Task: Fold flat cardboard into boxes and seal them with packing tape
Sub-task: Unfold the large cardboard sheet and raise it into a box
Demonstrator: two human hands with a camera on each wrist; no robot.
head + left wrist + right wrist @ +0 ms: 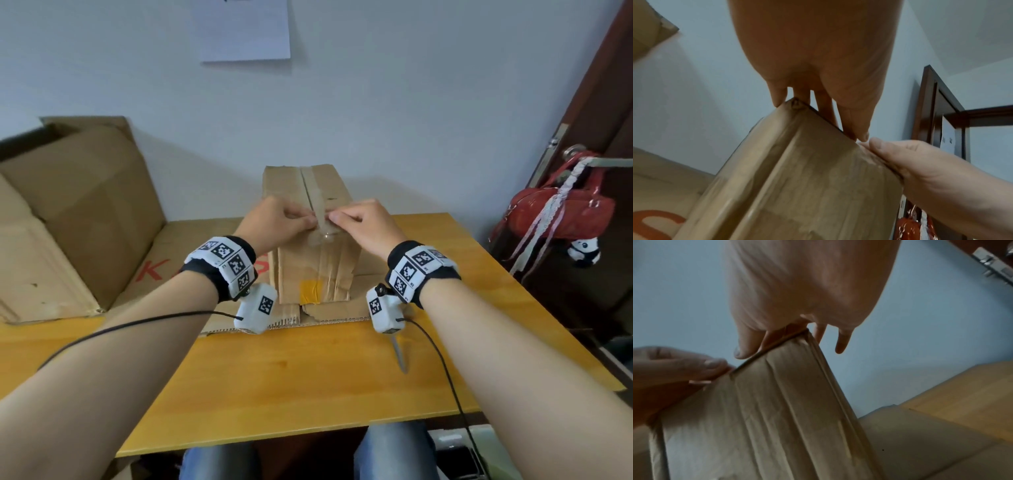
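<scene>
A worn brown cardboard box [315,270] stands upright on flat cardboard in the middle of the table. A strip of clear packing tape [313,195] runs along its top seam and folds over the near edge. My left hand [310,221] and right hand [334,217] meet at that near top edge, fingers curled, each pinching the tape end from its own side. In the left wrist view the left hand [851,129] has its thumb at the box [797,186] edge. The right wrist view shows the right hand [777,340] over the box [766,418] top corner.
A large open carton [68,212] leans at the left. Flat cardboard with red letters [154,270] lies under the box. A grey blade-like tool [400,353] lies on the wooden table [308,377] near my right wrist. A red bag [561,212] hangs on the door at right.
</scene>
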